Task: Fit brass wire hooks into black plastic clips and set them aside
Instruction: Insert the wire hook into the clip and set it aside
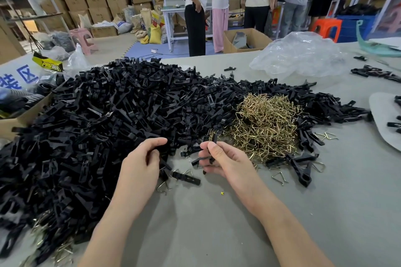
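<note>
A huge heap of black plastic clips (104,119) covers the left and middle of the grey table (217,223). To its right lies a tangled pile of brass wire hooks (267,123). My right hand (223,160) grips a black clip (213,140) between thumb and fingers, just left of the brass pile. My left hand (143,158) reaches into the edge of the black heap with curled fingers pinching a clip (163,162) there. A clip with a hook fitted (186,176) lies on the table between my hands.
Loose brass hooks (280,178) and a few clips (301,171) lie scattered on the table at right. A crumpled clear plastic bag (299,54) sits at the back right. A cardboard box (21,117) stands at the left edge. Several people stand beyond the table.
</note>
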`<state>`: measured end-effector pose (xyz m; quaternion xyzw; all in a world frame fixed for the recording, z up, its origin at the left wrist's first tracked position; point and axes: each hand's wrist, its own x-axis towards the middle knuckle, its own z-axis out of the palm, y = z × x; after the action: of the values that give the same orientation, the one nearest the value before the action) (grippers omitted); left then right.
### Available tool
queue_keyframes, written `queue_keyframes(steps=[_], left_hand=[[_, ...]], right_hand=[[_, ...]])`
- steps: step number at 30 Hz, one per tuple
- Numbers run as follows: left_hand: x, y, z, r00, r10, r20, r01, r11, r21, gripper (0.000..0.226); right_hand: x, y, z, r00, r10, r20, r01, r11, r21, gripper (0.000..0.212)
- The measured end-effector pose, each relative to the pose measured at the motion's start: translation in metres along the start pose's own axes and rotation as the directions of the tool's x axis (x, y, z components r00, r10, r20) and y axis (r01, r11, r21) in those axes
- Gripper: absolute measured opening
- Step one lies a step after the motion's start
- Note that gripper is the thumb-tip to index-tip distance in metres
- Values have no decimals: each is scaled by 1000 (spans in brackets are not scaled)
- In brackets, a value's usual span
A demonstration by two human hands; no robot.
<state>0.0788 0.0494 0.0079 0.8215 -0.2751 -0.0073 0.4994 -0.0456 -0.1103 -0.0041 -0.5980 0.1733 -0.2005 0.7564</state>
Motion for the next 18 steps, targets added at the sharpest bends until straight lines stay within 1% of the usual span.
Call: queue_keyframes(steps=[2, 4, 5, 6, 7, 8, 9, 10, 11, 12, 13, 14, 15, 16, 18], left_hand=[[-3, 1, 3, 988, 150, 19, -151, 974, 170, 28], [-3, 0, 4, 941, 302, 153, -332, 909, 252, 22], [-4, -1, 4, 908, 336, 250, -399, 877, 269, 22], [-5, -2, 4, 875, 334, 352, -441, 849, 291, 22], [-6, -2, 4, 848, 295, 440, -456, 828, 325, 22], [-6, -3, 5, 830, 247, 500, -461, 809, 366, 22], [-6, -6, 6, 822, 217, 526, -463, 793, 396, 21], [-6, -7, 7, 822, 227, 521, -472, 785, 402, 20], [-6, -5, 7, 832, 269, 485, -479, 790, 384, 19], [-7, -2, 7, 854, 319, 412, -471, 811, 348, 17], [-8, 2, 8, 893, 329, 306, -417, 861, 290, 13], [-9, 7, 8, 935, 296, 195, -333, 921, 201, 9], [-11, 11, 10, 967, 232, 103, -241, 967, 86, 8], [-13, 14, 12, 985, 167, 52, -166, 986, -24, 8], [-17, 20, 18, 993, 116, 31, -112, 987, -117, 10]], right_hand=[[0, 0, 0, 1000, 1, -7, -1, 1000, 12, 24], [1, 0, 0, 1000, -1, -22, 2, 1000, 27, 23], [1, 0, 0, 1000, -3, -30, 4, 999, 35, 23], [1, 0, 0, 999, -4, -38, 6, 999, 44, 22], [2, -1, -1, 999, -8, -45, 10, 999, 54, 23], [2, -1, -2, 999, -12, -49, 16, 998, 66, 27], [2, 0, -3, 999, -15, -51, 19, 997, 81, 30], [3, 0, -4, 999, -16, -52, 21, 995, 97, 33], [3, 1, -5, 999, -15, -53, 21, 993, 114, 34], [4, 1, -6, 999, -13, -53, 20, 991, 130, 35], [4, 2, -6, 999, -11, -52, 19, 990, 143, 35], [4, 2, -7, 999, -12, -48, 19, 989, 150, 34], [5, 2, -6, 999, -15, -40, 21, 988, 150, 33], [4, 2, -6, 999, -19, -33, 23, 989, 145, 31], [4, 1, -5, 999, -31, -30, 35, 991, 126, 30]])
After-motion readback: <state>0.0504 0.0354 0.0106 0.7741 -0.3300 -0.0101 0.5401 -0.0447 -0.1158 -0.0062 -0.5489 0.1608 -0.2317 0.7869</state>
